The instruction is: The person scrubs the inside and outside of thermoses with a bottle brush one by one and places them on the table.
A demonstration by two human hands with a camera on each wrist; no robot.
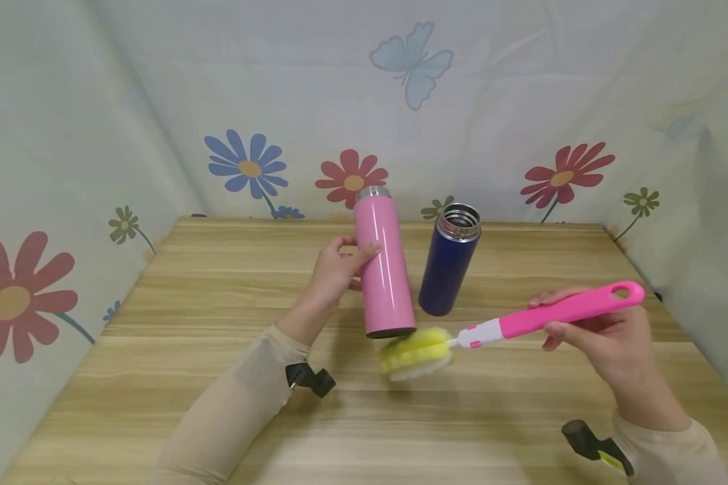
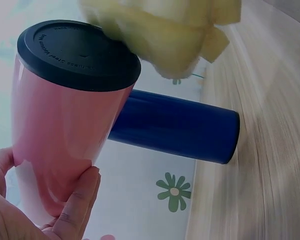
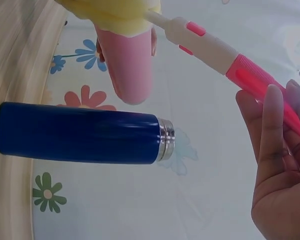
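My left hand grips a pink flask round its middle, tilted, with the steel neck up and away. Its dark base faces the left wrist camera. In my right hand is a bottle brush, held by its bright pink handle. The brush's yellow and white sponge head is right at the flask's base and slightly blurred in the head view. A dark blue flask with an uncapped steel mouth stands upright on the table, right of the pink one.
The wood-grain table ends at a pale cloth backdrop printed with flowers and a butterfly. Similar cloth hangs along the left and right sides. Each wrist carries a black camera mount.
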